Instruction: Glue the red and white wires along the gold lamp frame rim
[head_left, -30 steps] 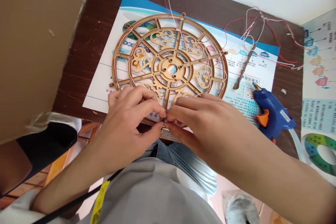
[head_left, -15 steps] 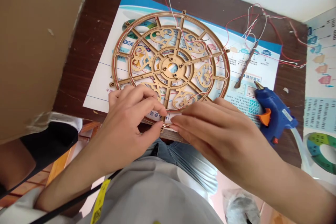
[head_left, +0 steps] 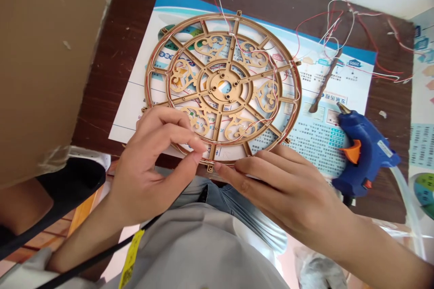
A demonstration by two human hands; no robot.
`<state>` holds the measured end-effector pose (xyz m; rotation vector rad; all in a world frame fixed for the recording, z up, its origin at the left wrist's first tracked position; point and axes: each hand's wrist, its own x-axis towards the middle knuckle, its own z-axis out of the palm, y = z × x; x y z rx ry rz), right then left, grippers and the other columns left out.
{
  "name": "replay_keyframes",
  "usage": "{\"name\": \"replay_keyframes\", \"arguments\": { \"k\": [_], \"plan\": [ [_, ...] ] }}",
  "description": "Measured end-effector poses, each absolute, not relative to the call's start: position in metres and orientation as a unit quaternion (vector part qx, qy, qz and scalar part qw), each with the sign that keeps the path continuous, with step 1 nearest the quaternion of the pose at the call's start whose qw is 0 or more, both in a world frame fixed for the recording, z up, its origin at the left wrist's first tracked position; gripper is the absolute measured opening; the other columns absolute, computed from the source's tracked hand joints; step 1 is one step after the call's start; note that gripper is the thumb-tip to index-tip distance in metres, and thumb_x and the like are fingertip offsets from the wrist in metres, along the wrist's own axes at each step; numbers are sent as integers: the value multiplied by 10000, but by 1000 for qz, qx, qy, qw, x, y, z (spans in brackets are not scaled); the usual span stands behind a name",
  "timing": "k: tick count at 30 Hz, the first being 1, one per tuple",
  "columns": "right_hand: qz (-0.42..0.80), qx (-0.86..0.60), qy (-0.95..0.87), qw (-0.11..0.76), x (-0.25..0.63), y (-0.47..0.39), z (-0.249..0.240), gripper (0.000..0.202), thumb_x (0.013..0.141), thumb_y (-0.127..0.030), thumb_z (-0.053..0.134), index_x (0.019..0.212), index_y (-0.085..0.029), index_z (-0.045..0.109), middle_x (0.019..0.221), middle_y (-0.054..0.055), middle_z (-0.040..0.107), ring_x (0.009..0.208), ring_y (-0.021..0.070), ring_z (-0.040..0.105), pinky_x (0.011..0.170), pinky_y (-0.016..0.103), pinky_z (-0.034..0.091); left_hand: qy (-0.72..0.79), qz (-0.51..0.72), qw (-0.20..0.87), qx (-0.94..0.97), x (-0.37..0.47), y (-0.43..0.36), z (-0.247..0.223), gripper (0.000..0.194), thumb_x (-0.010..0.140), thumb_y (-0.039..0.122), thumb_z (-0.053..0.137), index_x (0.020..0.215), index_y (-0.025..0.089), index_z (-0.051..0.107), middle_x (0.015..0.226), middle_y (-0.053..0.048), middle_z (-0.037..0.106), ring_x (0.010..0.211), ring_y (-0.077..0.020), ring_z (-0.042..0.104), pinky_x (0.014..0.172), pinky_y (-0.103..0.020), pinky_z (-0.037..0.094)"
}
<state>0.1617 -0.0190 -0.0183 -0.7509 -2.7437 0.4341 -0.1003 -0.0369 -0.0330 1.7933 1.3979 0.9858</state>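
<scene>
A gold-coloured wheel-shaped frame (head_left: pixel 228 95) with scrollwork between its spokes lies on a printed sheet. Thin red and white wires (head_left: pixel 275 70) run along its rings. At the near rim, the thumb and forefinger of my left hand (head_left: pixel 154 167) are pinched together; whatever is between them is too small to make out. My right hand (head_left: pixel 285 185) has its fingers stretched out along the near right rim, one fingertip touching the rim beside a small tab (head_left: pixel 210 168). Part of the near left rim is hidden behind my left hand.
A blue glue gun (head_left: pixel 368 153) with an orange trigger lies right of the frame. Near it are a thin brown stick (head_left: pixel 325 83) and tangled loose wires (head_left: pixel 339 22). The printed sheet (head_left: pixel 127 119) covers part of the dark table (head_left: pixel 98 95). A cardboard box (head_left: pixel 50 54) stands at left.
My left hand has shifted slightly left, its thumb and forefinger now meeting. My right fingers have moved down a little, uncovering more of the near rim. The view has shifted slightly.
</scene>
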Motion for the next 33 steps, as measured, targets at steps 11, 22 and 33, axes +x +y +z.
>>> {"name": "replay_keyframes", "arguments": {
  "k": [11, 22, 33],
  "plan": [
    [196, -252, -937, 143, 155, -13, -14, 287, 1207, -114, 438, 1240, -80, 721, 881, 28, 715, 753, 187, 494, 679, 392, 302, 513, 353, 270, 734, -98, -32, -40, 220, 997, 137, 682, 1092, 333, 705, 1162, -22, 643, 1162, -243, 654, 996, -472, 511],
    [210, -276, -917, 197, 157, -17, -21, 165, 1123, -103, 634, 1277, -95, 694, 955, 60, 778, 760, 185, 610, 685, 392, 375, 482, 459, 240, 707, -98, -30, -45, 223, 1001, 62, 699, 1110, 255, 723, 1116, -30, 678, 1105, -191, 664, 971, -401, 542],
    [135, -330, -914, 195, 154, -22, -22, 95, 1175, -181, 585, 1186, -141, 670, 982, 58, 726, 878, 186, 676, 773, 364, 455, 473, 503, 580, 432, -78, -107, -46, 90, 1080, 364, 759, 1065, 283, 795, 807, 23, 737, 623, -102, 653, 587, -222, 536]
  ]
}}
